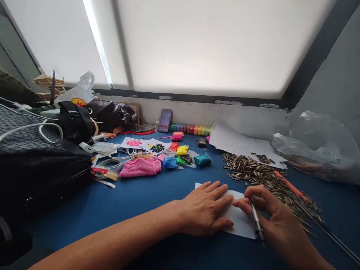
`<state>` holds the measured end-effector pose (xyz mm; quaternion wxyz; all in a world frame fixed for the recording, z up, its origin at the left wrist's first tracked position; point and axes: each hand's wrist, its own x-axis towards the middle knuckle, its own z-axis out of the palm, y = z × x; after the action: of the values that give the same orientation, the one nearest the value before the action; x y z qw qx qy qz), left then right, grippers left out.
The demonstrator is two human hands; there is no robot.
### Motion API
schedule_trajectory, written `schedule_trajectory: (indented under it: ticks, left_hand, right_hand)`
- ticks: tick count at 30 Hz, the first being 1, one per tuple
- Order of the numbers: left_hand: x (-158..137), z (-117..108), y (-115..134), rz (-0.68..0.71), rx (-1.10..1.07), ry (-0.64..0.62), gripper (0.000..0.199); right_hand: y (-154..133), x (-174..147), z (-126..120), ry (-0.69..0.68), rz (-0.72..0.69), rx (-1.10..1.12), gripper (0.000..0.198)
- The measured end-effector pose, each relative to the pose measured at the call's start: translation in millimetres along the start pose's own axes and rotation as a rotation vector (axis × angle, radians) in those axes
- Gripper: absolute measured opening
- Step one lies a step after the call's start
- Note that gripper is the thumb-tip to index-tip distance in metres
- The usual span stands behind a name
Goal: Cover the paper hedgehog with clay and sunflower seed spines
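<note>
A small sheet of white paper (241,221) lies on the blue tabletop in front of me. My left hand (209,208) rests flat on its left part, fingers spread and pointing away, covering much of it. At the sheet's right edge my right hand (274,217) is closed around a pen (255,215) with a clear barrel and dark ends. The pen is tilted; I cannot tell whether it touches the paper. Just beyond and right of this hand spreads a heap of striped sunflower seeds (250,167).
Tweezers with an orange part (291,185) lie across the seeds. Behind are paper sheets (233,137) and a clear plastic bag (323,142). Colourful clay packets (182,150), a pink cloth (142,166) and cables stand left of centre. A black bag (42,176) fills the left side.
</note>
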<state>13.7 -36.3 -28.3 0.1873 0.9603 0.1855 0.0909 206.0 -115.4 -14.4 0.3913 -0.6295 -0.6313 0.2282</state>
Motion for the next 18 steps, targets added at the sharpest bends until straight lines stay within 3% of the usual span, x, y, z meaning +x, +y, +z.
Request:
schedule_trajectory:
  ticks: [4, 9, 14, 18]
  left_hand:
    - [3, -2, 1, 0.005, 0.039, -0.009, 0.068]
    - [2, -19, -4, 0.017, 0.047, -0.069, 0.067]
    - [-3, -38, -24, -0.131, -0.007, -0.050, 0.058]
    - [-6, -48, -40, -0.245, -0.080, -0.021, 0.039]
  right_hand:
    - [10, 8, -5, 0.074, -0.365, -0.489, 0.021]
    - [18, 9, -6, 0.061, -0.634, -0.769, 0.028]
    - [23, 8, -3, 0.101, -0.757, -0.908, 0.037]
    - [22, 8, -3, 0.109, -0.811, -0.951, 0.041]
